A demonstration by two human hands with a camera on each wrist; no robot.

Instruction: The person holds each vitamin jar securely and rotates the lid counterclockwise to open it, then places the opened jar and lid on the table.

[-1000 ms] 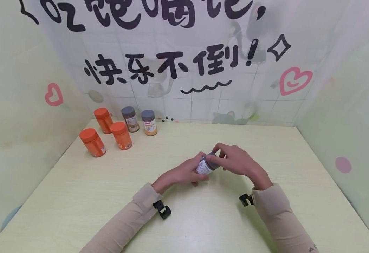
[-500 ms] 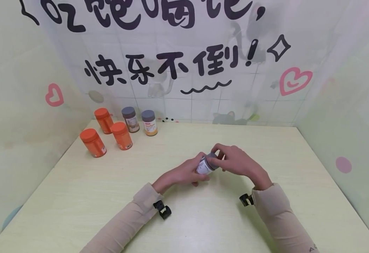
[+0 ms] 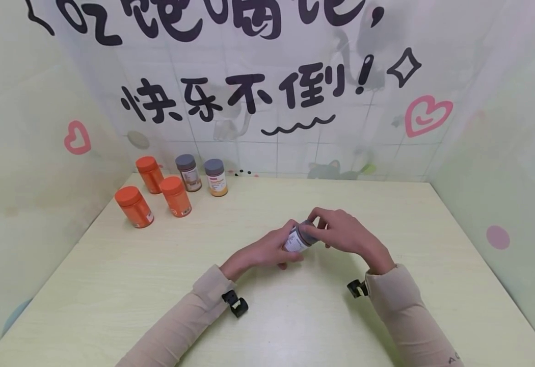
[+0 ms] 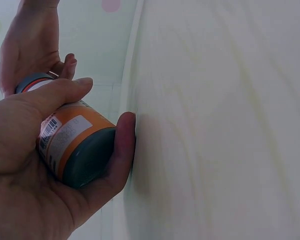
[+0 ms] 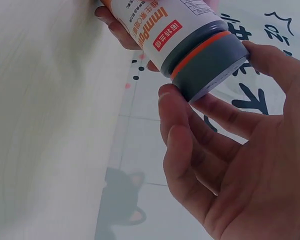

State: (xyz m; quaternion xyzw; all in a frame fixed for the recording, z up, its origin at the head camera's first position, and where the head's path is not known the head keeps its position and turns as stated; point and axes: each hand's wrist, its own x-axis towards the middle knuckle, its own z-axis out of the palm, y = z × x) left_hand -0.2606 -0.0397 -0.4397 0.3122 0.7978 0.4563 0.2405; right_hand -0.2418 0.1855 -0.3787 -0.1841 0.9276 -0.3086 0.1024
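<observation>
Booth enclosed by pale green walls (image 3: 29,153); back wall (image 3: 267,76) is covered with a white tiled sheet printed with large black characters, pink hearts and a cat figure. Most of the view is filled by a pale yellow-green wood-grain table (image 3: 111,285).

Both forearms are seen in beige sleeves (image 3: 176,326), with a small black clip-like mount at each wrist.

A cluster of five jars is set at the far left corner of the table, well apart from the hands: three orange jars (image 3: 133,206) with orange lids in front and left, two grey-lidded jars (image 3: 215,177) behind, just beside each other near the back wall. All stand upright.

A bottle (image 3: 296,239) is held over the middle of the table, tilted with the cap end up and to the right. Whether it clears the table cannot be told. White-and-orange label with printed text and a barcode, orange ring under the cap.

Left hand (image 3: 267,251): curled round the bottle body, thumb across the label, fingers wrapped underneath near the dark base, as seen in the left wrist view (image 4: 75,145). One fingertip (image 4: 124,142) lies against the table.

Right hand (image 3: 345,234): grey cap (image 5: 210,65) is gripped between thumb and bent fingers (image 5: 180,130), palm turned toward the cap end. Cap is seated on the bottle; no gap visible at the orange ring.
</observation>
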